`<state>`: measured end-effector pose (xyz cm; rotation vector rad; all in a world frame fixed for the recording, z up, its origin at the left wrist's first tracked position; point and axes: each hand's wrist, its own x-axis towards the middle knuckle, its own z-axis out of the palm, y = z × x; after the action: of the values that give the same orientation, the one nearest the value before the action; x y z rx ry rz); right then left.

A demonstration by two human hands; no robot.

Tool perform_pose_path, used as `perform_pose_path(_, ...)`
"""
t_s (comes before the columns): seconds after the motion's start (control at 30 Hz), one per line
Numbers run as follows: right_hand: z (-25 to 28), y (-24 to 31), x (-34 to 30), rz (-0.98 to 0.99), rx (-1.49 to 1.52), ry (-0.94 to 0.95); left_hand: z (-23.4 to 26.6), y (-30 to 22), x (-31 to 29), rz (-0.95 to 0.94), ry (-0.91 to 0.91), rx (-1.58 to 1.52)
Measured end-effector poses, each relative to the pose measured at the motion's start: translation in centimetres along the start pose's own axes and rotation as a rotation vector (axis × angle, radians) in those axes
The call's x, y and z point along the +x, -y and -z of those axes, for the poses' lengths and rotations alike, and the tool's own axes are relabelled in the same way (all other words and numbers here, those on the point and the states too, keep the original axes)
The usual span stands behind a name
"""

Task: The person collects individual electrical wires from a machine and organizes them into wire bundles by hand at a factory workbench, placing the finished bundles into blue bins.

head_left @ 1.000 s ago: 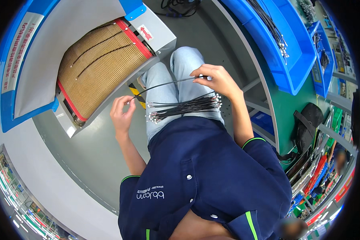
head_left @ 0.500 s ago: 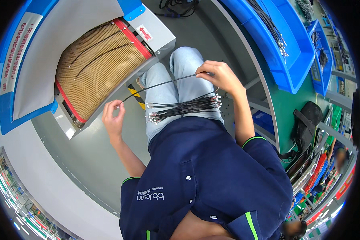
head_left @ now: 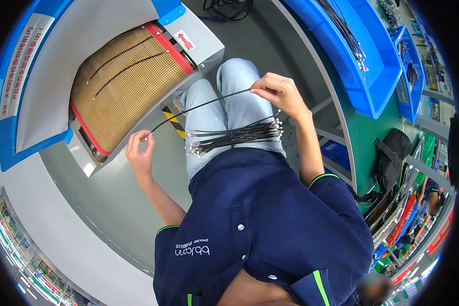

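A single black cable point(head_left: 204, 104) stretches between my hands above my knees, bowed slightly. Its left end is pinched between the fingertips of my left hand point(head_left: 140, 153), near the front edge of the machine. My right hand point(head_left: 281, 94) grips the other end, higher up and over the right knee. Both cable tips are hidden by the fingers. Across my lap rests a bundle of similar black cables point(head_left: 237, 136) with small white and metallic ends. Two more dark cables point(head_left: 130, 69) lie apart on the tan mesh belt point(head_left: 127, 102) of the machine.
The machine's blue and grey hood point(head_left: 10, 137) rises at the left. A blue bin point(head_left: 375, 92) holding black cables stands on the green worktable point(head_left: 364, 148) at the right, with a smaller blue bin point(head_left: 410, 99) beyond it. A black pouch point(head_left: 394, 150) lies near the table's edge.
My left hand has shifted slightly left, and my right hand has dipped a little, still holding the cable. The cables on the belt have moved slightly toward the lower left.
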<state>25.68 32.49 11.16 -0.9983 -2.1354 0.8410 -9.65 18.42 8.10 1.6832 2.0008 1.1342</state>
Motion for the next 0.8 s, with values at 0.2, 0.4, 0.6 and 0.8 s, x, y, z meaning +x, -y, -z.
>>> perform_pose_path(0.2,0.0,0.3,-0.3,-0.025,0.007,0.032,0.3,0.0,-0.3,0.002,-0.001,-0.007)
perform_pose_path(0.4,-0.1,0.0,-0.5,0.011,0.047,0.096,0.2,0.6,-0.5,-0.008,-0.007,0.001)
perform_pose_path(0.6,-0.6,0.8,-0.2,-0.003,0.078,0.141,1.2,0.9,-0.7,0.022,-0.013,0.013)
perform_pose_path(0.8,-3.1,1.4,1.9,0.030,0.060,0.137,3.4,2.7,0.6,0.081,-0.017,0.044)
